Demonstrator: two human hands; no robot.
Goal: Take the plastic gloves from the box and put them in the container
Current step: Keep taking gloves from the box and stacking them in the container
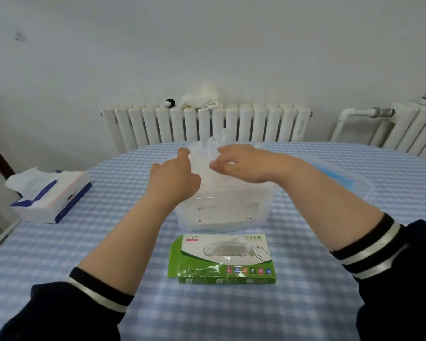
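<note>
Both hands, left (175, 178) and right (236, 163), are pinching a clear glove (204, 156) above the container (221, 212), behind the box (223, 259).

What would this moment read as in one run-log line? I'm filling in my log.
stage: placing | left hand: holds plastic glove | right hand: holds same glove | glove: above container | box: near container, table

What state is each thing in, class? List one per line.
Glove box: lying flat, opening torn, gloves showing.
Plastic glove: held above the container by both hands.
Container: open, no lid on it.
Left hand: gripping glove.
Right hand: pinching glove.
Tissue pack: open, tissue sticking out.
</note>
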